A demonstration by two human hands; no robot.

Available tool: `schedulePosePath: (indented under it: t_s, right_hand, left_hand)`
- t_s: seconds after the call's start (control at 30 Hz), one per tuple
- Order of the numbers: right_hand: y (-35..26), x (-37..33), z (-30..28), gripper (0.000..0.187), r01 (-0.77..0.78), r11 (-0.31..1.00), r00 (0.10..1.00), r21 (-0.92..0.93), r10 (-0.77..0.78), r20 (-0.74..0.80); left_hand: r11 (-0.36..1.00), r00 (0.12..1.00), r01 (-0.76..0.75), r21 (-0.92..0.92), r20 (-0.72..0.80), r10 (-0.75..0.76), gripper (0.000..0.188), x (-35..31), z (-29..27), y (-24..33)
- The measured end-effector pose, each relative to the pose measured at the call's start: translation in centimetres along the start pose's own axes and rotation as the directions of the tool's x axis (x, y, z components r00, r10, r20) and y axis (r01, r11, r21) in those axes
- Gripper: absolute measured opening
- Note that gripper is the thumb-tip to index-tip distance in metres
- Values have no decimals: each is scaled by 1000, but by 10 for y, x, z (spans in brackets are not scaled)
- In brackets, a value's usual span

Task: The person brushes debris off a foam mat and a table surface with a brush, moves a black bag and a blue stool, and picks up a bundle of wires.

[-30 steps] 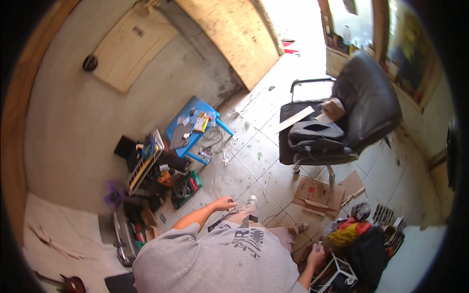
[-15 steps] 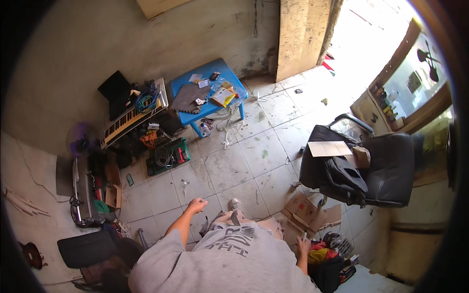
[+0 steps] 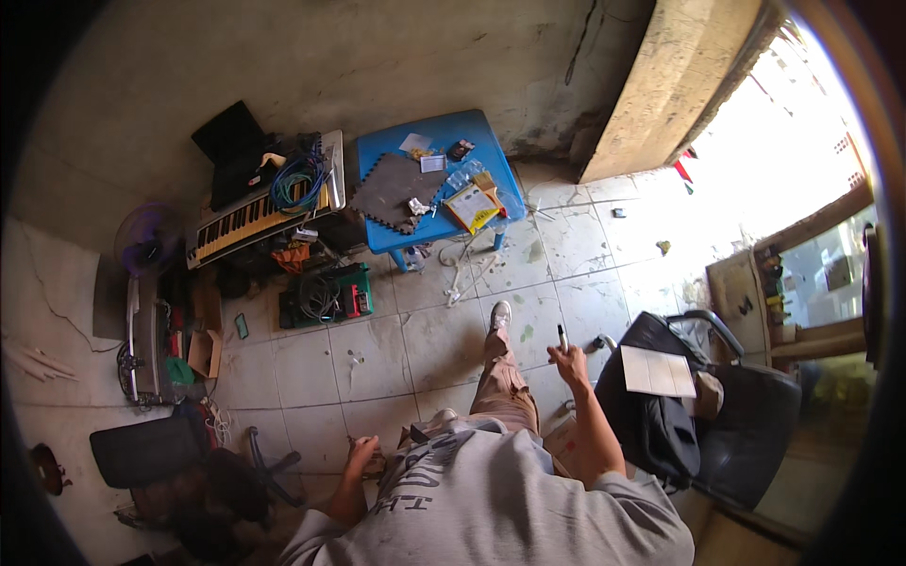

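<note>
In front of me on the right, my right hand [image 3: 570, 366] is raised with its fingers closed round a marker [image 3: 562, 336]. The marker is white with a dark end and points away from me. My left hand [image 3: 363, 453] hangs low beside my left hip, fingers curled in, and no object shows in it. Nearest to my right hand is a black office chair [image 3: 755, 406], with a pale flat board [image 3: 658, 372] and a black bag [image 3: 656, 439] lying on it.
A blue table [image 3: 377, 141] by the wall bears a dark foam mat [image 3: 392, 193], a yellow-and-white packet [image 3: 469, 208] and a paintbrush [image 3: 491, 189]. Left of it are a keyboard [image 3: 245, 231], a green case [image 3: 357, 291] and a fan [image 3: 146, 247]. A phone [image 3: 241, 325] lies on the tiles.
I have stepped forward and the view has turned. My right hand has come up and ahead with the marker. My left hand has swung back toward my hip.
</note>
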State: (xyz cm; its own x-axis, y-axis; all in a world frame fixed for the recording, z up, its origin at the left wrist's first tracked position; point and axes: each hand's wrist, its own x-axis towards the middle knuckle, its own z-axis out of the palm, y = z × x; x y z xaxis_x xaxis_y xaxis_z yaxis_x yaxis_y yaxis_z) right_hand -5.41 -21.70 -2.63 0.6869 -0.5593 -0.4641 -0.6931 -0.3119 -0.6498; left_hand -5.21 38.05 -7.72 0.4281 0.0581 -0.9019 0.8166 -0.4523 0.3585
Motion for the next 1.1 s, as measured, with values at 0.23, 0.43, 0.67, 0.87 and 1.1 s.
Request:
schedulePosePath:
  t_s: [0.23, 0.43, 0.67, 0.87, 1.1]
  right_hand:
    - [-94, 239, 18, 37, 95, 990, 983, -109, -77, 165]
    - [-177, 386, 44, 36, 200, 942, 964, -269, -139, 228]
    - [-199, 488, 95, 45, 197, 932, 979, -305, -169, 117]
    - [-239, 487, 142, 71, 159, 907, 987, -390, -146, 65]
    - [-244, 483, 168, 92, -28, 911, 999, -411, 34, 8]
  left_hand:
    - [991, 990, 84, -101, -101, -94, 39, 2, 42, 135]
    - [946, 918, -257, 200, -255, 303, 37, 63, 84, 267]
    - [908, 892, -394, 139, -180, 415, 47, 214, 97, 414]
    - [940, 782, -328, -95, -586, 214, 65, 368, 63, 530]
    - [971, 796, -66, -230, -599, -88, 87, 450, 67, 607]
